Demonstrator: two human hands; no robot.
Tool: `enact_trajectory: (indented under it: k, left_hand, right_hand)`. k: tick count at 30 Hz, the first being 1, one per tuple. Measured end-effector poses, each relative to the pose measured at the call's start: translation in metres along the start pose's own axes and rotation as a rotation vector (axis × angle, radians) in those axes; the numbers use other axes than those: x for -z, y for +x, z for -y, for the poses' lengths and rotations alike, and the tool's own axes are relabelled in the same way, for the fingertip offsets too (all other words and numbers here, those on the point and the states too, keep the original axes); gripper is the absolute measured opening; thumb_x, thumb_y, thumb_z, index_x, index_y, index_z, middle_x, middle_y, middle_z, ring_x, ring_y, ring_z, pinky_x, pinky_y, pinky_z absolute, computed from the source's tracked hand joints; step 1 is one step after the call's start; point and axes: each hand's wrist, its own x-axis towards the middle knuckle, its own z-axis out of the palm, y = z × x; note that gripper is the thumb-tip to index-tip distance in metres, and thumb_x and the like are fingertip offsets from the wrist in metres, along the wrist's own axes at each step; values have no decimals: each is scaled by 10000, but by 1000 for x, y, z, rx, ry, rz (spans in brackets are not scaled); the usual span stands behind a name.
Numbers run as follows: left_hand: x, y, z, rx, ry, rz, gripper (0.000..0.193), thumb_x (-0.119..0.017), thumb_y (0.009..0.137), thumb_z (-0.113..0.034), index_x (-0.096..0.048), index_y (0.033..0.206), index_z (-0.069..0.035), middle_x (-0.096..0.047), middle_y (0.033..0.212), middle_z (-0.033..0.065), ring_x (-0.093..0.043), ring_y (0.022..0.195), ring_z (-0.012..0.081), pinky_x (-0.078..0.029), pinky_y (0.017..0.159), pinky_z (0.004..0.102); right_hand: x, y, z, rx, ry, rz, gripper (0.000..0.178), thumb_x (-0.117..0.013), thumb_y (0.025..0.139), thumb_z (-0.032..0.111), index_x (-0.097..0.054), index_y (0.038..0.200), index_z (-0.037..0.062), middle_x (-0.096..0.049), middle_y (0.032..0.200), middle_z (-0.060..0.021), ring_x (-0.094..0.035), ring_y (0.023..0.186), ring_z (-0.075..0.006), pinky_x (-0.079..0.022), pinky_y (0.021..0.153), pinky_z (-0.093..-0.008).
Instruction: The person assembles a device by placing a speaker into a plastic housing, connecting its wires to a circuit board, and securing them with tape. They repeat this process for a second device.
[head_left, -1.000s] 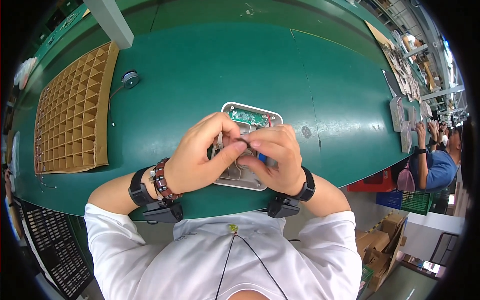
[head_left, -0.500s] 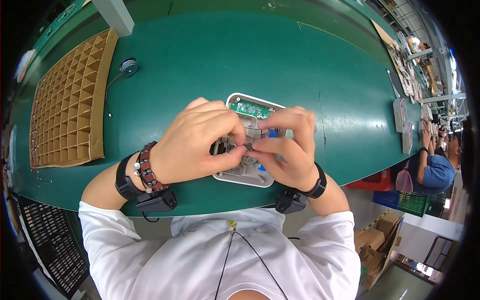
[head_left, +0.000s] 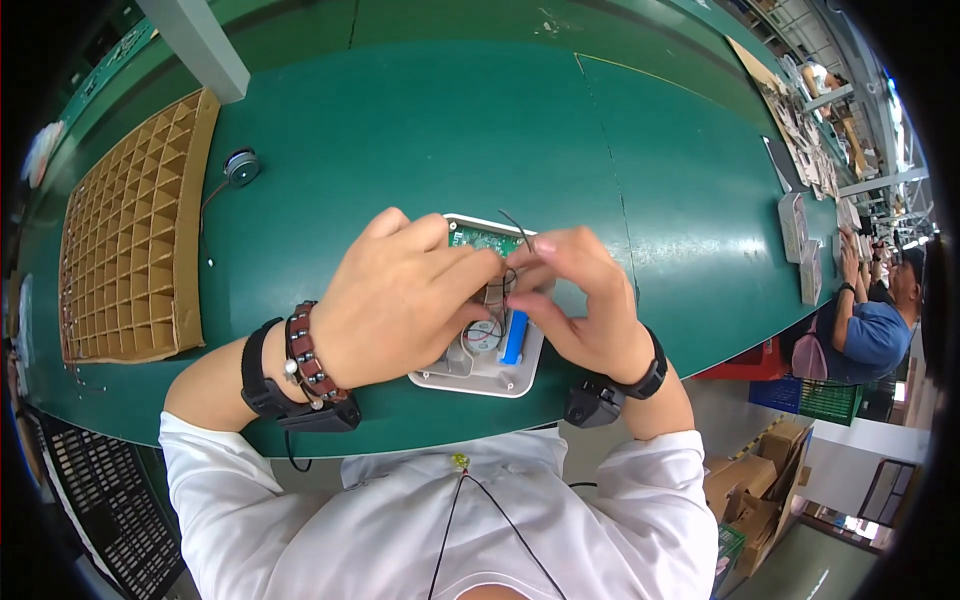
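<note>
A pale grey plastic housing (head_left: 488, 382) lies open on the bench in front of me. Inside it are a green circuit board (head_left: 478, 240) at the far end, a blue battery (head_left: 515, 338) on the right, a round speaker-like part (head_left: 484, 334) and thin wires. My right hand (head_left: 590, 305) is over the housing's right side, its fingertips closed on a thin black wire (head_left: 514, 226) whose end sticks up beyond them. From the left, my left hand (head_left: 395, 295) covers part of the housing. Its fingers are curled together near the wires; what they pinch is hidden.
A cardboard divider tray (head_left: 135, 240) stands at the left, with a round motor-like part (head_left: 240, 167) and its trailing lead beside it. Clear plastic bins (head_left: 800, 240) sit by the right edge. Another person (head_left: 870, 320) sits further right. A grey post (head_left: 195, 45) rises at back left.
My hands have drawn slightly apart, with the right fingers higher over the housing. The black wire's end now stands up, and more of the battery and the round part shows.
</note>
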Motion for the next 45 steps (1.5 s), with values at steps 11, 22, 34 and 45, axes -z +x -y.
enact_trajectory:
  k: [11,22,34,45]
  left_hand:
    - [0,1,5,105,-164,62,213,-708,732,-185,-585,894,-123,-570,745,-34,-492,732,183,-330,702,362]
    - [5,5,6,49,-130,-8,150,-731,700,-92,-648,824,-99,-607,760,-6,-493,714,212,-335,729,350]
    - [3,2,7,-22,81,21,123,-718,722,-123,-639,815,-111,-597,761,-14,-468,695,206,-326,719,344]
    - [1,4,10,96,-77,48,110,-704,720,-86,-629,798,-103,-582,737,-5,-456,680,205,-312,695,336]
  right_hand:
    - [1,2,6,-81,-58,38,685,-753,692,-4,-456,1303,82,-672,974,-118,-629,673,-188,-473,672,-327]
    - [-11,3,-2,-115,-118,68,655,-721,717,-37,-472,1316,49,-666,804,-76,-612,604,-174,-461,554,-272]
    - [-12,0,1,-238,149,33,692,-658,746,-132,-391,1365,23,-644,779,-99,-599,603,-153,-485,553,-252]
    - [-12,1,3,-230,47,42,579,-649,752,-132,-471,1285,6,-622,773,-90,-598,644,-158,-479,576,-261]
